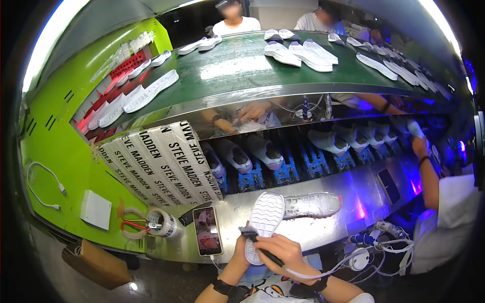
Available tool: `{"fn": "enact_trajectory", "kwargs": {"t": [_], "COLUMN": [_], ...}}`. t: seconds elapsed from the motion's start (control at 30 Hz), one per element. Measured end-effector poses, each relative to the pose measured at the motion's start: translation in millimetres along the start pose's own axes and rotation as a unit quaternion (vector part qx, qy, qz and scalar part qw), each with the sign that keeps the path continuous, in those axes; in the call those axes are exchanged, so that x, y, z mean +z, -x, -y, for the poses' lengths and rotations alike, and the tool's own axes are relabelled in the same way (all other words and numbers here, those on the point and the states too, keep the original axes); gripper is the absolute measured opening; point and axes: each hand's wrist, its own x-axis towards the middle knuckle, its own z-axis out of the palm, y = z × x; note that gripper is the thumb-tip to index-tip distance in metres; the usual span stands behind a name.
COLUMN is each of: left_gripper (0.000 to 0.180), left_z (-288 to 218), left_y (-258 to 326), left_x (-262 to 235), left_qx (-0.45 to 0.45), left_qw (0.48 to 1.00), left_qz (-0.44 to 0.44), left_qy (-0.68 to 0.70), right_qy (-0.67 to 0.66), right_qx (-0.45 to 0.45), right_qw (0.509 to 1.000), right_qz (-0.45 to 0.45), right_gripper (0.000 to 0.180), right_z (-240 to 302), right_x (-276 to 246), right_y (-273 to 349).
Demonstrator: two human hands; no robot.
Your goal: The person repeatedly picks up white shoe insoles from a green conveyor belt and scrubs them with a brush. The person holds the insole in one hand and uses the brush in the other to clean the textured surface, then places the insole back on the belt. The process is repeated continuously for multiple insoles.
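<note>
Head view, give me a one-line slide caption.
Left hand holds a white shoe sole while right hand brushes it.

A white rubbery sole (pixel 264 218) with ridged tread lies against a glossy metal ledge (pixel 353 194).

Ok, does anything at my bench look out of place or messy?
Mostly tidy. The odd bits: a loose tangle of white cables hangs off the bench's right end, and a second sole lies on its side on the metal ledge. Nothing looks damaged.
</note>
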Motion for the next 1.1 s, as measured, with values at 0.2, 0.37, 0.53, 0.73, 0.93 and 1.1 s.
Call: {"fn": "enact_trajectory", "kwargs": {"t": [0.2,0.37,0.53,0.73,0.93,1.1], "left_gripper": [0.058,0.062,0.064,0.035,0.036,0.063], "left_z": [8,4,-8,-28,-12,-9], "left_y": [-11,-29,-41,-64,-90,-86], "left_x": [19,26,36,56,79,78], "left_qx": [0.028,0.014,-0.066,-0.201,-0.360,-0.289], "left_qw": [0.996,0.987,0.991,0.901,0.775,0.935], "left_qz": [-0.080,0.111,0.110,0.113,0.109,0.092], "left_qy": [-0.012,0.118,-0.041,-0.368,-0.508,-0.185], "right_qy": [0.040,-0.104,-0.219,-0.107,-0.062,-0.236], "right_qx": [0.001,0.057,0.088,0.012,-0.088,0.130], "right_qw": [0.999,0.992,0.941,0.942,0.946,0.943], "right_qz": [-0.036,0.046,0.241,0.319,0.307,0.194], "right_gripper": [0.022,0.023,0.023,0.022,0.022,0.020], "right_z": [-15,-9,-20,-27,-40,-49], "right_x": [-10,-34,-61,-84,-111,-165], "right_y": [-4,-11,1,-14,-25,-32]}}
